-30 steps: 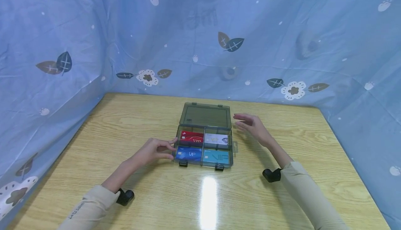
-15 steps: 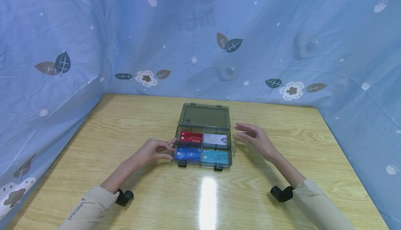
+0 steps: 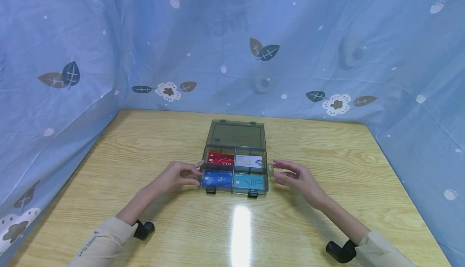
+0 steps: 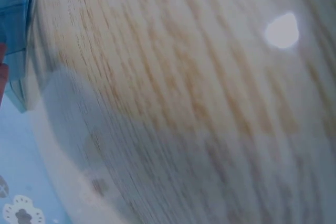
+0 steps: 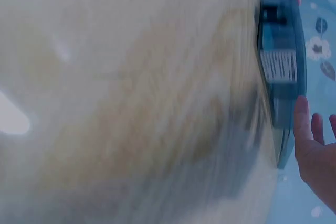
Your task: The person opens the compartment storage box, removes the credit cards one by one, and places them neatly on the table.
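A smoky clear plastic storage box (image 3: pixel 232 191) lies on the table, its lid (image 3: pixel 237 135) folded back behind it. Each compartment shows a card: red (image 3: pixel 220 159) and white (image 3: pixel 249 161) behind, blue (image 3: pixel 217 179) and teal (image 3: pixel 249 181) in front. My left hand (image 3: pixel 177 175) touches the box's left wall with loosely bent fingertips. On the other side my right hand (image 3: pixel 302 181) hovers by the right wall, thumb and fingers apart, holding nothing. The right wrist view has this hand (image 5: pixel 321 156) beside the box's end; only a sliver of the left fingers (image 4: pixel 2 69) enters the left wrist view.
Two black latches, one on the left (image 3: pixel 210 190) and one on the right (image 3: pixel 252 193), stick out at the box's front. A wood-grain table (image 3: pixel 174 234) surrounds it, with blue patterned cloth (image 3: pixel 225 49) hanging behind and at both sides. A black device (image 3: pixel 341 252) sits at my right wrist.
My right hand has come down and toward me, from beside the lid to beside the box's right wall. My left hand and the box stay in place.
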`<state>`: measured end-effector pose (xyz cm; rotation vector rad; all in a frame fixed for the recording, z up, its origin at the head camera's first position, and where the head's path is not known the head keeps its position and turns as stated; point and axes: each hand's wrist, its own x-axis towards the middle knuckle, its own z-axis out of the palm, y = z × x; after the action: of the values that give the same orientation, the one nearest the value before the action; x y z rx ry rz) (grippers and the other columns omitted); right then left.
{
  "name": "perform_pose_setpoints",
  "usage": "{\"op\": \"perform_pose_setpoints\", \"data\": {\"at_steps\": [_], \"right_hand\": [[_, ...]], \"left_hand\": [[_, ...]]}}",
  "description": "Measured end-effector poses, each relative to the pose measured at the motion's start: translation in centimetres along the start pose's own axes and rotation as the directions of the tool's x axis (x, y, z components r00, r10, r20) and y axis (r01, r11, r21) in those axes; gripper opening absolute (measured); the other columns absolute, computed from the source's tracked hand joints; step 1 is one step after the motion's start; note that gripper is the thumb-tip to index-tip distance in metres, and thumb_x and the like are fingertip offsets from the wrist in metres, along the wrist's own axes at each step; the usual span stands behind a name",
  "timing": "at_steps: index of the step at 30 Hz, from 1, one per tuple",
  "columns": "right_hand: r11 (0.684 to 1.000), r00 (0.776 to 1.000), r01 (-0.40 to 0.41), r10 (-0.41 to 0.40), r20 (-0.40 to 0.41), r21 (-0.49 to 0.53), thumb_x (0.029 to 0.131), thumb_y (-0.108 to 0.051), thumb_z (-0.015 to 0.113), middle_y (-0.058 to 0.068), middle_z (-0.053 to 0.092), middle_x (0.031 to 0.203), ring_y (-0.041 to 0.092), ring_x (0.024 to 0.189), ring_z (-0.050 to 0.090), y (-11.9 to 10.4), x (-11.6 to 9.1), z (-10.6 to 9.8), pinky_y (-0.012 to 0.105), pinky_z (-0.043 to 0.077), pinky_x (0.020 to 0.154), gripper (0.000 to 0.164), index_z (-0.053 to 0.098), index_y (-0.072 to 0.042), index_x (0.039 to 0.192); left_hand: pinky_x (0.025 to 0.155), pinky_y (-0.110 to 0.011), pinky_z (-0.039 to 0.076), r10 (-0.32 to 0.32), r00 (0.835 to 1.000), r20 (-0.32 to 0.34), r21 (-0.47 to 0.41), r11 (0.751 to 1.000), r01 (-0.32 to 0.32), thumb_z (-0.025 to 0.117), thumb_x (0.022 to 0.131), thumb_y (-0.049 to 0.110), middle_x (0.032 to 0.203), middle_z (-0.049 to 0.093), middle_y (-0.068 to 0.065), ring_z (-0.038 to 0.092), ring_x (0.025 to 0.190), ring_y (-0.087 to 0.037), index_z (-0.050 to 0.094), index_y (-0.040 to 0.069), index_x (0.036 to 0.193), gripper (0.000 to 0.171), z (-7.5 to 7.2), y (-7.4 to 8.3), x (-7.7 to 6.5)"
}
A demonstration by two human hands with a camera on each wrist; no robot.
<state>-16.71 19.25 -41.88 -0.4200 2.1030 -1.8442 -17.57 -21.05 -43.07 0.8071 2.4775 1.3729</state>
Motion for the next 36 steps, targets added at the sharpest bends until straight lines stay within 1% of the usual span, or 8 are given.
{"op": "perform_pose_setpoints", "data": {"at_steps": [4,8,14,19,24,29,32,36], "right_hand": [[0.993,0.996,-0.091,0.091,0.009,0.078,0.093,-0.01,0.063,0.027,0.039,0.142,0.029,0.115,0.059,-0.2,-1.0,0.8,0.034,0.052,0.094,0.054,0.041,0.007,0.14],[0.987,0.991,-0.133,0.131,0.029,0.094,0.093,-0.01,0.063,0.028,0.035,0.145,0.028,0.114,0.06,-0.1,-1.7,1.5,0.032,0.052,0.095,0.054,0.04,0.008,0.139],[0.984,0.988,-0.141,0.135,0.069,0.104,0.093,-0.009,0.063,0.032,0.035,0.143,0.029,0.112,0.061,0.2,-2.2,2.5,0.032,0.052,0.095,0.054,0.039,0.011,0.138],[0.983,0.989,-0.145,0.14,0.057,0.109,0.092,-0.01,0.065,0.031,0.036,0.141,0.031,0.113,0.06,0.4,-2.3,3.2,0.031,0.052,0.094,0.054,0.041,0.012,0.136],[0.987,0.989,-0.145,0.143,0.043,0.065,0.091,-0.011,0.066,0.03,0.039,0.14,0.034,0.113,0.059,0.6,-2.3,3.6,0.03,0.053,0.092,0.052,0.045,0.01,0.134],[0.994,0.994,-0.105,0.105,0.025,-0.009,0.093,-0.012,0.065,0.03,0.047,0.132,0.035,0.108,0.061,0.5,-2.0,3.9,0.031,0.055,0.09,0.047,0.049,0.009,0.132],[0.991,0.997,-0.072,0.071,-0.009,-0.114,0.093,-0.011,0.064,0.026,0.056,0.121,0.033,0.098,0.065,0.1,-1.7,4.2,0.029,0.057,0.085,0.041,0.054,0.009,0.127],[0.942,0.998,-0.028,0.01,-0.055,-0.333,0.092,-0.011,0.064,0.016,0.065,0.099,0.024,0.08,0.068,-0.4,-1.0,4.7,0.025,0.059,0.069,0.032,0.061,0.006,0.12]], "left_hand": [[0.087,-0.028,0.054,0.003,1.0,-0.001,-0.009,1.0,-0.003,0.077,0.078,0.006,0.129,0.056,-0.021,0.054,0.12,-0.03,0.072,0.001,0.096,0.02,0.0,0.0,0.0],[0.087,-0.027,0.054,0.008,1.0,-0.001,-0.012,1.0,-0.008,0.077,0.078,0.007,0.131,0.054,-0.022,0.055,0.119,-0.03,0.072,0.001,0.096,0.02,0.0,0.1,-0.1],[0.088,-0.027,0.054,0.02,1.0,-0.003,-0.025,0.999,-0.02,0.076,0.078,0.007,0.131,0.053,-0.024,0.054,0.12,-0.031,0.072,0.0,0.096,0.02,0.0,0.1,-0.2],[0.088,-0.027,0.054,0.026,1.0,-0.001,-0.025,0.999,-0.026,0.076,0.078,0.007,0.131,0.053,-0.024,0.053,0.12,-0.032,0.072,0.0,0.097,0.02,0.0,-0.1,-0.2],[0.088,-0.027,0.054,0.027,1.0,0.0,-0.024,0.999,-0.027,0.076,0.078,0.008,0.132,0.052,-0.024,0.053,0.12,-0.032,0.072,0.001,0.097,0.02,0.1,-0.3,-0.2],[0.087,-0.027,0.054,0.03,1.0,-0.006,-0.019,0.999,-0.03,0.077,0.078,0.008,0.133,0.052,-0.024,0.055,0.118,-0.032,0.072,0.001,0.096,0.02,0.1,-0.3,-0.2],[0.087,-0.027,0.054,0.027,1.0,-0.005,-0.02,0.999,-0.027,0.076,0.078,0.008,0.133,0.051,-0.024,0.056,0.118,-0.031,0.072,0.001,0.096,0.02,0.1,-0.3,-0.2],[0.088,-0.028,0.053,0.024,1.0,-0.004,-0.031,0.999,-0.024,0.076,0.079,0.008,0.134,0.051,-0.023,0.054,0.12,-0.031,0.072,0.001,0.097,0.02,0.1,-0.3,-0.2]]}}
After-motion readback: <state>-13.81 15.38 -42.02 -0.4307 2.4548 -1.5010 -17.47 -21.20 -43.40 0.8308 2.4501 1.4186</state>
